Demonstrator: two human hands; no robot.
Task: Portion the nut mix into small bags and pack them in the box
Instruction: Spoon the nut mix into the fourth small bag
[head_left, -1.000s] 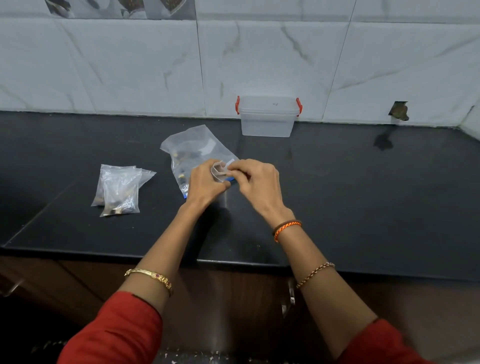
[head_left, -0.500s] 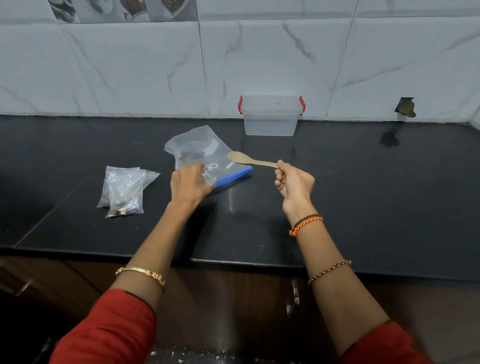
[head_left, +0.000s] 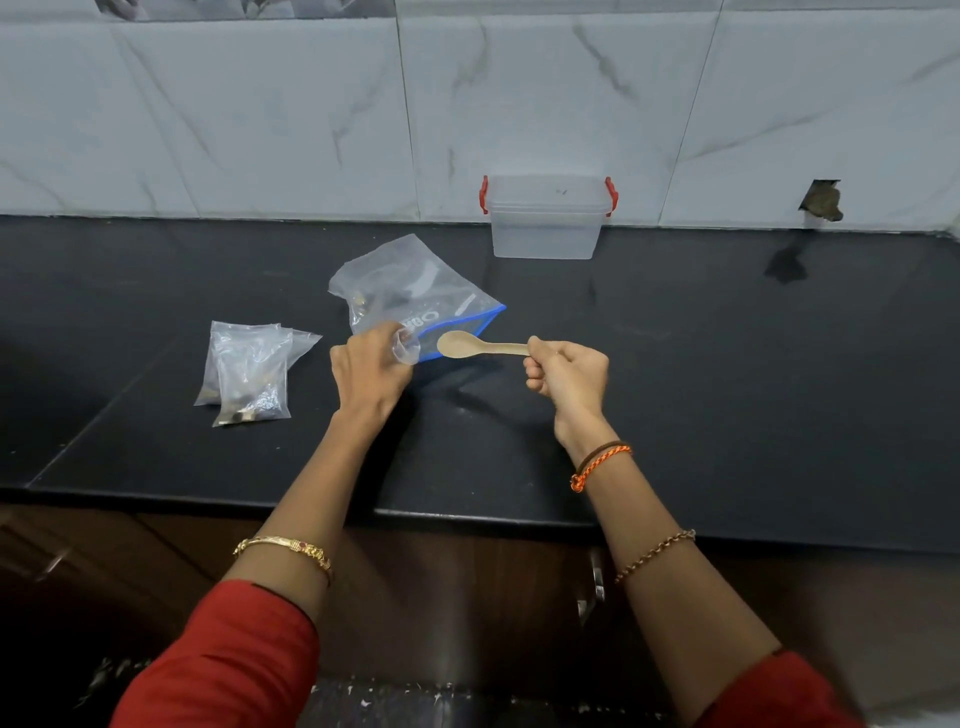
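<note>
Nut mix sits in the large clear zip bag with a blue edge (head_left: 415, 296), lying mid-counter on the black stone worktop (head_left: 727, 364). At far left lie small clear filled bags (head_left: 249, 369), apparently 2 or 3 overlapping; the count is hard to make out. Next, the left hand (head_left: 369, 374) curls its fingers round the mouth of a small empty clear bag (head_left: 405, 348), holding it just beside the big bag. To its right, the pale wooden spoon (head_left: 478, 344) has swung down within 0.5 s, its bowl now near the small bag's mouth; it looks empty, so scooping is probably next. The right hand (head_left: 566, 371) pinches the spoon's handle end in a curled fist. Far right of centre, the clear lidded plastic box with red clips (head_left: 548, 218) stands against the wall, its contents unclear.
</note>
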